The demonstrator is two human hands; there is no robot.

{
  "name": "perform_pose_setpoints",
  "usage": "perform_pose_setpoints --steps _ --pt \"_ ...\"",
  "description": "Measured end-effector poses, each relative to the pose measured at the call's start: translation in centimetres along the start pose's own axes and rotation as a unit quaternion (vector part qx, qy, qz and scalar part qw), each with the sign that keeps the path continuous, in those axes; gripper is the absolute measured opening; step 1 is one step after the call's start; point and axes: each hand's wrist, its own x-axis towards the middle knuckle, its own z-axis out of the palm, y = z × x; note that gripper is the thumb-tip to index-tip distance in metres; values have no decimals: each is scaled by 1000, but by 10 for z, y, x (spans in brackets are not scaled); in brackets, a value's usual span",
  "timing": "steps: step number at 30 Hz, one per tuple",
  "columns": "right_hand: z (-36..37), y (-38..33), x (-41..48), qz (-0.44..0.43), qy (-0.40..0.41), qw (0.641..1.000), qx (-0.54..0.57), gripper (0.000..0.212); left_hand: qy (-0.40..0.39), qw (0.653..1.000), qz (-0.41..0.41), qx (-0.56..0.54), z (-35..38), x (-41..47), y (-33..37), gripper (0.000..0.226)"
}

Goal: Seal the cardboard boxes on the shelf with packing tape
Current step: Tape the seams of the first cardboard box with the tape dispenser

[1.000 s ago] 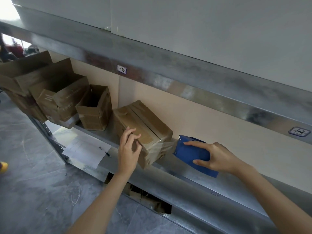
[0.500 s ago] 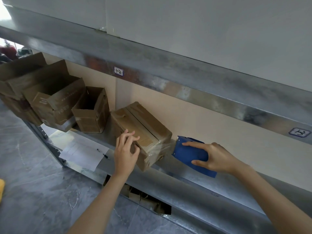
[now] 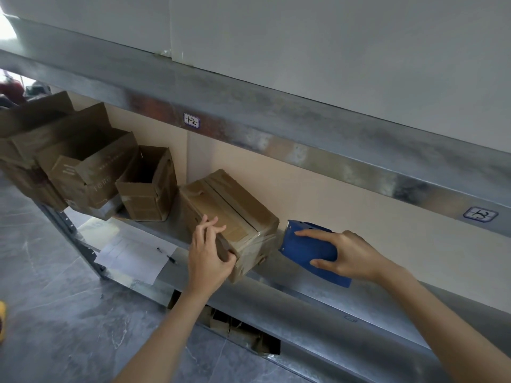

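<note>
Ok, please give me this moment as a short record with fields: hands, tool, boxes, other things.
left hand: grips near corner of closed box
right hand: holds blue tape dispenser beside the box end
tape: clear strip across box end, running towards dispenser
open boxes: several, further left on shelf
other: paper sheet with pen on shelf

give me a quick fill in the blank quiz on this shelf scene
1. The right hand holds a ____ dispenser.
2. The left hand grips the taped box, which sits to the ____ of the dispenser.
3. The next box to its left is ____ on top.
Missing words: blue; left; open.
</note>
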Motion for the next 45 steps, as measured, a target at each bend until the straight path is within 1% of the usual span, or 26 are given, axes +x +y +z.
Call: perform_pose_setpoints --steps 4,7,10,13,16,18,21,25,27,30,32,35,37,41,45 --pt "-3 -2 -1 -5 2 1000 -14 61 -39 999 8 -11 0 -5 -5 71" --pt "-4 -2 -2 -7 7 1000 -20 60 -52 998 17 -18 0 -7 -6 75" --pt "-4 -2 -4 -8 16 999 -27 60 -41 999 6 -20 1 -7 -4 77" --pt "-3 -3 -6 -9 23 999 -30 60 -8 1000 -4 -6 6 -5 2 81" --pt "-5 -5 -10 -12 30 999 -40 61 16 1000 -6 -16 7 -5 8 73" --pt "-8 -6 -13 -18 30 998 -48 61 15 1000 8 -6 2 -5 7 71" --pt "-10 -9 -16 -37 23 998 -45 60 -13 999 39 4 -12 -7 -2 70" --pt "-9 -17 -17 -81 9 996 -28 62 -75 995 57 -16 -38 -4 -16 70" --pt "-6 -22 -15 -97 9 995 -33 63 -103 993 56 -28 -48 1 -22 71" --pt "-4 -26 -11 -105 17 993 -41 63 -121 991 42 -37 -52 2 -24 73" --pt "-3 -26 -7 -105 20 993 -48 62 -116 992 32 -44 -47 -2 -21 76" --pt "-3 -24 0 -114 17 991 -63 62 -79 996 13 -43 -37 -9 -14 81" --pt "-3 -22 5 -120 13 990 -72 61 -63 997 12 -39 -36 -10 -14 80" --pt "-5 -13 11 -135 2 987 -82 62 -71 996 23 -38 -38 -9 -17 79" --pt "-6 0 18 -154 -11 986 -68 66 -75 997 28 -23 -39 -8 -19 79"
